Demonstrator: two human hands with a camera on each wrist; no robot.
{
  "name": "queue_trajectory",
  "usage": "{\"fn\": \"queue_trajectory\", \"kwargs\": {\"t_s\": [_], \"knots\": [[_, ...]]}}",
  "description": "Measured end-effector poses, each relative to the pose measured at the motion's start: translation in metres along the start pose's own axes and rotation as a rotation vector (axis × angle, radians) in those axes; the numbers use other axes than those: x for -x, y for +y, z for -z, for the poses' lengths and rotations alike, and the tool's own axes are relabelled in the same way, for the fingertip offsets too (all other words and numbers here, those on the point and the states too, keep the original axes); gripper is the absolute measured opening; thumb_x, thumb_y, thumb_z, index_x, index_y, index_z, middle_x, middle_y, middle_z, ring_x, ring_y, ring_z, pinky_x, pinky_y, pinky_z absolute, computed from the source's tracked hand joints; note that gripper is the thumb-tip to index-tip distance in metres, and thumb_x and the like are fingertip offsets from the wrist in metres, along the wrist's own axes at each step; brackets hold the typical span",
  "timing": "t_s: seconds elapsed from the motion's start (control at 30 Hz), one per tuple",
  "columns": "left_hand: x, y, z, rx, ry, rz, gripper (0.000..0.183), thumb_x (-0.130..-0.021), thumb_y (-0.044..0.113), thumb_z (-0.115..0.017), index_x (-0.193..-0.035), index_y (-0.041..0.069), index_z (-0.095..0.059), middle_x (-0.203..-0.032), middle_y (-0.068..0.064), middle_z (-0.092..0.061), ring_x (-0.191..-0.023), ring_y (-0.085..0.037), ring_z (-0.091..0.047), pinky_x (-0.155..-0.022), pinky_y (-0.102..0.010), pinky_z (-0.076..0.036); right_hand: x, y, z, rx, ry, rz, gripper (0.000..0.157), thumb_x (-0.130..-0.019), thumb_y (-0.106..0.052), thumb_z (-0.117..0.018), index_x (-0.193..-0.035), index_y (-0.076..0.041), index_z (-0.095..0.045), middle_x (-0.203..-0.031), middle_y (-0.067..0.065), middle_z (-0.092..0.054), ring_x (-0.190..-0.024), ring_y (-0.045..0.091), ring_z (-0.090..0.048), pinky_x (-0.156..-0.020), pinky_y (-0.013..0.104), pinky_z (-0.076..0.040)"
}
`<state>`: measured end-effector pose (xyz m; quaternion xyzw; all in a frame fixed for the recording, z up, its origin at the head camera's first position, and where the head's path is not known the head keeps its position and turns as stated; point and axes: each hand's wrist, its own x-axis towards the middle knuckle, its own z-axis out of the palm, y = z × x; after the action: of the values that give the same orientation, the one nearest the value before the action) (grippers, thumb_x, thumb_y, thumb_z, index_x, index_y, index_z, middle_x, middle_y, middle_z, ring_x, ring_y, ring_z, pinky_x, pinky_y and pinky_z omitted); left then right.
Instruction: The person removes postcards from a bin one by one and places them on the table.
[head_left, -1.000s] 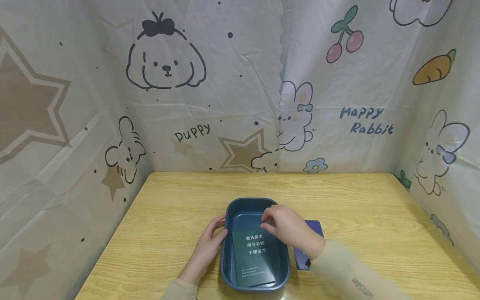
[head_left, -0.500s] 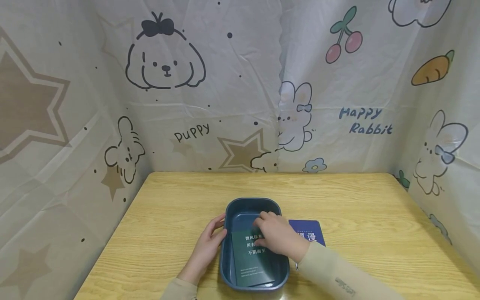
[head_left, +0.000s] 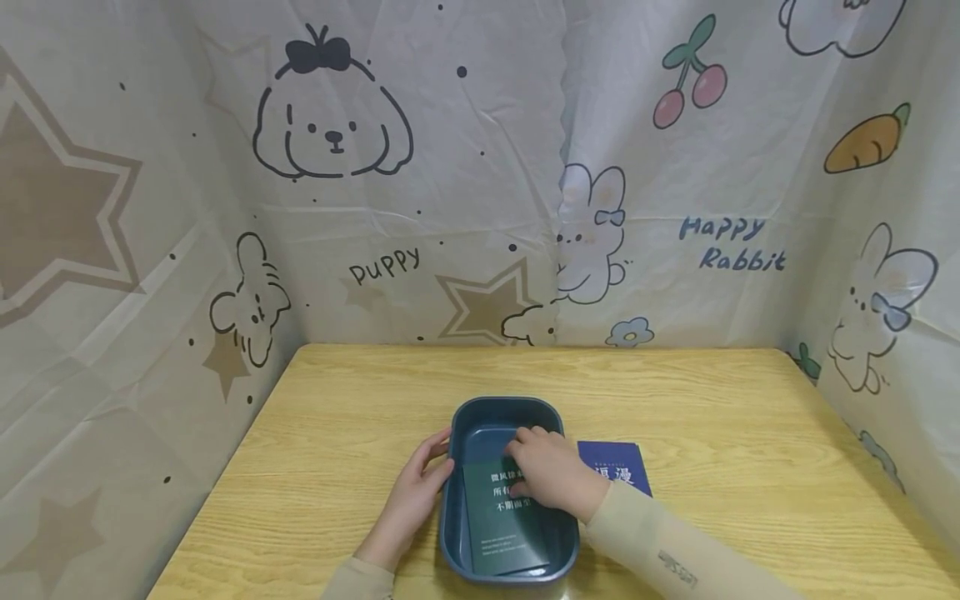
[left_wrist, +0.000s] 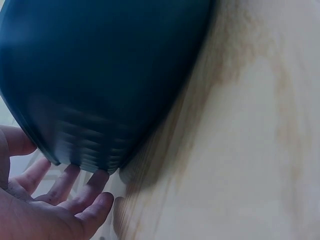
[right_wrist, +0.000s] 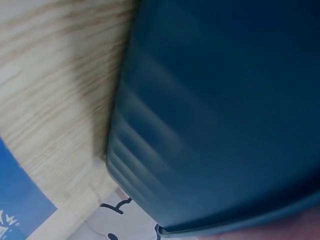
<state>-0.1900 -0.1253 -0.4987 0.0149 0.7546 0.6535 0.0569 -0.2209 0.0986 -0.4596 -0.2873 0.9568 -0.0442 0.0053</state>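
A dark blue rectangular tub [head_left: 448,533] with rounded corners stands on the table. Inside it lies a dark green booklet [head_left: 510,533] with white Chinese characters on its cover. My left hand [head_left: 411,492] rests against the tub's left outer wall; in the left wrist view its fingertips [left_wrist: 102,200] touch the ribbed side. My right hand [head_left: 551,471] reaches over the right rim into the tub, fingers bent, above the booklet's upper right part. What lies under those fingers is hidden, and the right wrist view shows mostly the tub's outer wall [right_wrist: 210,125].
A blue booklet [head_left: 611,454] with white characters lies right of the tub, partly covered by the right sleeve [head_left: 652,525]. The wood-patterned table [head_left: 337,400] extends around. Cartoon-printed cloth [head_left: 480,167] hangs behind and on both sides.
My right hand has moved left and slightly down, from the tub's right rim to over the green booklet, uncovering more of the blue booklet. The left hand and tub stay in place.
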Motion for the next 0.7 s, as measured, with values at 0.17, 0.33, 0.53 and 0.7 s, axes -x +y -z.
{"fn": "queue_trajectory", "kwargs": {"t_s": [0.17, 0.33, 0.53, 0.7], "knots": [[-0.0012, -0.0011, -0.0003, -0.003, 0.001, -0.006, 0.047, -0.108, 0.018, -0.052, -0.154, 0.013, -0.046, -0.15, -0.021, -0.05, -0.131, -0.04, -0.058, -0.11, -0.053, -0.049, 0.0002, -0.0012, 0.0018, 0.017, -0.028, -0.008, 0.051, -0.078, -0.043, -0.088, -0.115, -0.011, -0.076, -0.106, 0.003, -0.069, -0.095, 0.019, -0.061, -0.08, 0.037, -0.054], [-0.0018, -0.0027, -0.0001, 0.004, 0.008, 0.003, 0.047, -0.107, 0.018, -0.053, -0.154, 0.014, -0.047, -0.15, -0.019, -0.051, -0.132, -0.038, -0.057, -0.11, -0.049, -0.05, -0.0005, -0.0025, 0.0035, 0.016, -0.047, -0.012, 0.049, -0.078, -0.043, -0.089, -0.113, -0.011, -0.077, -0.106, 0.004, -0.07, -0.095, 0.02, -0.062, -0.079, 0.037, -0.054], [-0.0009, -0.0034, 0.0008, 0.006, 0.001, 0.002, 0.047, -0.107, 0.017, -0.052, -0.154, 0.014, -0.046, -0.15, -0.02, -0.05, -0.132, -0.04, -0.057, -0.11, -0.052, -0.049, -0.0022, -0.0015, 0.0021, 0.013, -0.05, -0.014, 0.049, -0.078, -0.043, -0.089, -0.113, -0.011, -0.077, -0.107, 0.003, -0.071, -0.095, 0.02, -0.063, -0.081, 0.038, -0.054], [-0.0003, -0.003, 0.0009, 0.005, 0.002, 0.005, 0.047, -0.107, 0.018, -0.053, -0.154, 0.015, -0.046, -0.15, -0.02, -0.05, -0.133, -0.041, -0.056, -0.11, -0.053, -0.05, -0.0033, -0.0009, 0.001, 0.017, -0.048, -0.014, 0.049, -0.078, -0.044, -0.089, -0.113, -0.012, -0.076, -0.106, 0.003, -0.071, -0.095, 0.019, -0.063, -0.081, 0.037, -0.055]]}}
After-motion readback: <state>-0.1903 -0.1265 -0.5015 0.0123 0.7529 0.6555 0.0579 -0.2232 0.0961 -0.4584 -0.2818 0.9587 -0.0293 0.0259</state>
